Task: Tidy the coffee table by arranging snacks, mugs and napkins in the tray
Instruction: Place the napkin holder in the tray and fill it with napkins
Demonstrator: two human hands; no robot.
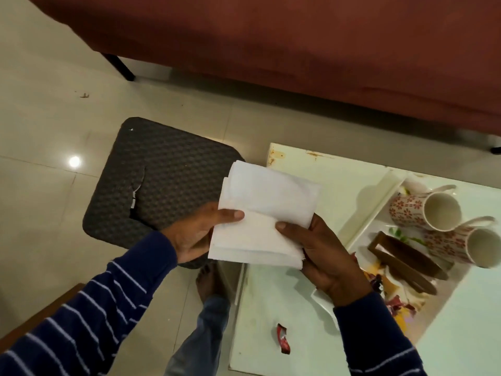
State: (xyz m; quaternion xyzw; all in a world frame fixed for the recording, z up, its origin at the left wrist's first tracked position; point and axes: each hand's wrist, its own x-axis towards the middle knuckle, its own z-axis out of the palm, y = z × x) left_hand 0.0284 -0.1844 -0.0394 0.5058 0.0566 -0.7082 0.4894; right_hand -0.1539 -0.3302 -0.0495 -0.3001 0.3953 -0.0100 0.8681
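Note:
I hold a stack of white paper napkins [267, 215] with both hands above the left edge of the coffee table. My left hand [200, 234] grips the stack's left side and my right hand [322, 256] grips its lower right corner. A white tray [363, 223] sits on the table to the right. Two white mugs with red flower print [423, 211] [466, 246] lie on their sides in it, beside a brown wooden napkin holder [406, 261] and snack wrappers [398, 305], which my right wrist partly hides.
A red wrapper scrap [283, 341] lies on the white table [271, 321] near its front. A dark woven stool [162, 169] stands on the tiled floor to the left. A red-brown sofa [298, 44] runs behind. My foot [207, 280] is by the table's edge.

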